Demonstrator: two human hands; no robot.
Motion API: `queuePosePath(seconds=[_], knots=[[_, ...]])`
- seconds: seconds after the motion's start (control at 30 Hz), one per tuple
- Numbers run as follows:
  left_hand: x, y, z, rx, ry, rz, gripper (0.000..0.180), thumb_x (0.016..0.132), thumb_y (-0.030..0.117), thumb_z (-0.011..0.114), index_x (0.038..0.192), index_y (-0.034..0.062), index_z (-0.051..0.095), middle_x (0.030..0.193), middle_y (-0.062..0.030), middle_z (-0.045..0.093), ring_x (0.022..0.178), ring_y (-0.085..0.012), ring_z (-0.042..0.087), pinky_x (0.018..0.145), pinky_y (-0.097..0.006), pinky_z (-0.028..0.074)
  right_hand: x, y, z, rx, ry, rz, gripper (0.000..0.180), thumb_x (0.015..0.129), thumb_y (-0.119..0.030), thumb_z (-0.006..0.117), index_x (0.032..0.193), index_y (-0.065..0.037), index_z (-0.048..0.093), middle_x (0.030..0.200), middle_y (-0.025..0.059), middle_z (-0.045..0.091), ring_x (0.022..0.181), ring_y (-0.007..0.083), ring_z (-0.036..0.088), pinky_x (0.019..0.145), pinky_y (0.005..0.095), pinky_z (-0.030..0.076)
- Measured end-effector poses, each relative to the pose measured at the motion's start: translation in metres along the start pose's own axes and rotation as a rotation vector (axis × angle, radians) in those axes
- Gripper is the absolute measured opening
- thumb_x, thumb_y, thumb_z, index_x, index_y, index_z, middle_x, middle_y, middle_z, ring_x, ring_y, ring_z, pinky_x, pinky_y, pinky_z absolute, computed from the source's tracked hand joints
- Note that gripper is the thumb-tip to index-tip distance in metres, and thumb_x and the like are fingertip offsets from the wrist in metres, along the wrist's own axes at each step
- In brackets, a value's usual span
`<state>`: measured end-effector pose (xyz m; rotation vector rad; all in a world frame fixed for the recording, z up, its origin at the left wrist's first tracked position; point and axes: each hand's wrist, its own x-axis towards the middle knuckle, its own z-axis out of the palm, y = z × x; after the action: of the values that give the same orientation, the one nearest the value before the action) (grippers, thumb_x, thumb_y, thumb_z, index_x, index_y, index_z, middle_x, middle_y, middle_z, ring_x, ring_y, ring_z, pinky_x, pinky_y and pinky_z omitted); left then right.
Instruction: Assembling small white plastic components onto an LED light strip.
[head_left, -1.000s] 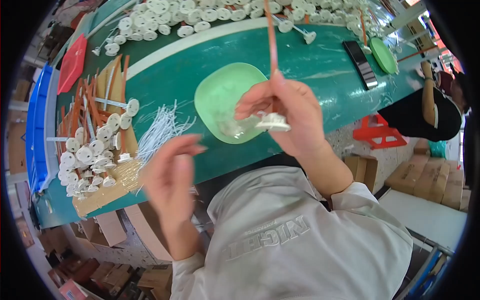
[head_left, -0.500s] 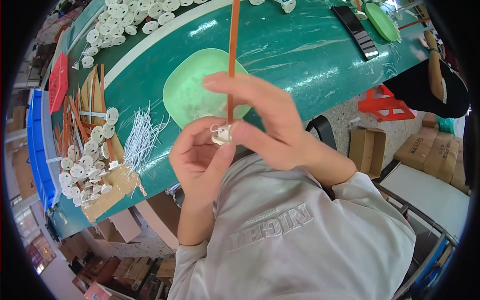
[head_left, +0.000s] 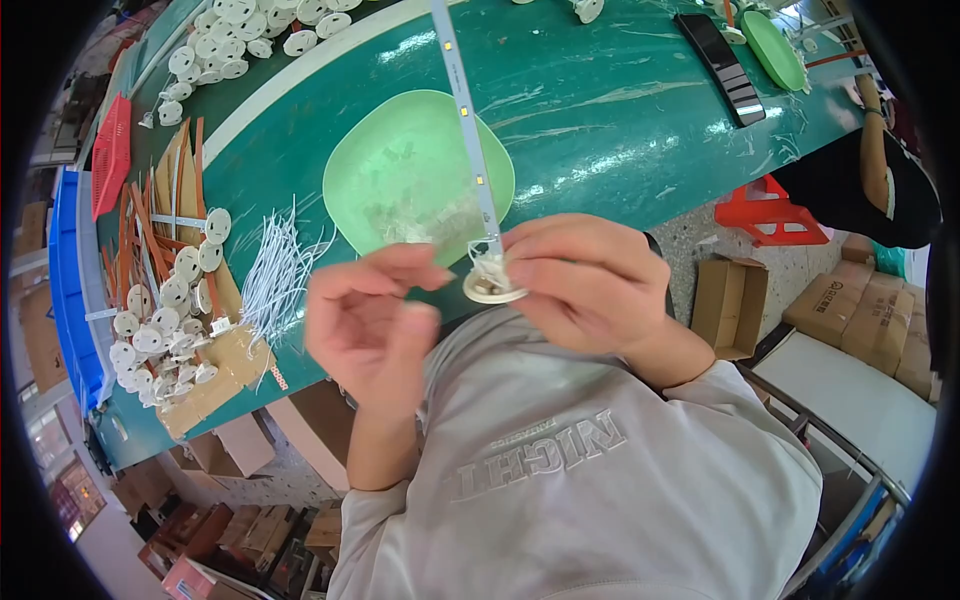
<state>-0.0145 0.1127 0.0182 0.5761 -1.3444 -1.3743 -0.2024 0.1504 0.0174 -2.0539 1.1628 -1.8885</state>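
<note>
My right hand (head_left: 585, 280) grips a small white round base (head_left: 492, 288) with short white wires, fixed to the lower end of a long thin LED strip (head_left: 462, 110) that rises over the table. My left hand (head_left: 365, 320) is beside it on the left, fingers curled and apart, fingertips close to the wires at the base; it holds nothing that I can see. Just behind both hands lies a light green plate (head_left: 400, 150) with small clear bits in it, on the green table (head_left: 620, 110).
Left of the plate lie a bundle of white wires (head_left: 275, 270), several white round bases (head_left: 160, 320) and orange strips (head_left: 145, 215) on cardboard. More white bases (head_left: 225, 45) at the far left. A black phone (head_left: 722, 65), another green plate (head_left: 778, 48), a seated person (head_left: 880, 180), cardboard boxes (head_left: 730, 305).
My left hand came up from the table's edge to the base and now sits just left of it. The strip has turned, showing its pale LED face instead of its orange side.
</note>
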Motion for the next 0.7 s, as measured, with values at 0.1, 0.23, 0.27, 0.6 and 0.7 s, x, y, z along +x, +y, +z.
queuePosePath(seconds=[0.1, 0.23, 0.27, 0.6, 0.7], knots=[[0.0, 0.0, -0.005, -0.152, -0.012, -0.131, 0.034, 0.089, 0.004, 0.063, 0.12, -0.007, 0.054, 0.114, -0.0194, 0.066, 0.104, -0.0218, 0.065, 0.09, -0.035, 0.051, 0.002, 0.006, -0.004, 0.136, -0.032, -0.038, 0.029, 0.07, 0.003, 0.079, 0.096, 0.003, 0.066, 0.092, 0.017, 0.067, 0.08, 0.0279, 0.069, 0.068, 0.0382, 0.056], [-0.007, 0.007, 0.017, -0.369, -0.124, -0.334, 0.044, 0.091, 0.002, 0.056, 0.133, -0.0093, 0.047, 0.123, -0.0189, 0.062, 0.111, -0.0233, 0.062, 0.096, -0.035, 0.049, 0.0, 0.01, 0.002, 0.252, -0.073, -0.05, 0.032, 0.069, 0.0, 0.082, 0.096, 0.004, 0.065, 0.092, 0.0174, 0.067, 0.08, 0.0293, 0.07, 0.069, 0.041, 0.056], [-0.008, 0.009, 0.021, -0.436, -0.118, -0.358, 0.047, 0.091, 0.001, 0.055, 0.136, -0.0095, 0.044, 0.124, -0.0188, 0.061, 0.113, -0.0236, 0.062, 0.096, -0.035, 0.049, 0.0, 0.01, 0.005, 0.197, -0.045, -0.092, 0.032, 0.07, -0.001, 0.082, 0.097, 0.004, 0.065, 0.093, 0.0173, 0.067, 0.079, 0.0294, 0.07, 0.068, 0.0407, 0.056], [-0.008, 0.004, 0.014, -0.211, -0.091, -0.202, 0.052, 0.082, -0.01, 0.068, 0.131, -0.0108, 0.05, 0.12, -0.0193, 0.063, 0.104, -0.0216, 0.066, 0.09, -0.032, 0.054, -0.002, 0.0, 0.01, -0.223, 0.032, -0.123, 0.025, 0.063, -0.006, 0.078, 0.086, -0.002, 0.069, 0.087, 0.0086, 0.068, 0.066, 0.0219, 0.068, 0.057, 0.0304, 0.058], [-0.007, 0.005, 0.011, -0.249, -0.051, -0.275, 0.051, 0.082, -0.008, 0.069, 0.13, -0.0109, 0.051, 0.114, -0.0191, 0.066, 0.099, -0.0211, 0.068, 0.087, -0.031, 0.056, 0.0, -0.001, 0.011, -0.22, 0.018, -0.111, 0.023, 0.063, -0.005, 0.078, 0.084, -0.002, 0.069, 0.085, 0.0084, 0.069, 0.067, 0.0213, 0.068, 0.059, 0.03, 0.059]])
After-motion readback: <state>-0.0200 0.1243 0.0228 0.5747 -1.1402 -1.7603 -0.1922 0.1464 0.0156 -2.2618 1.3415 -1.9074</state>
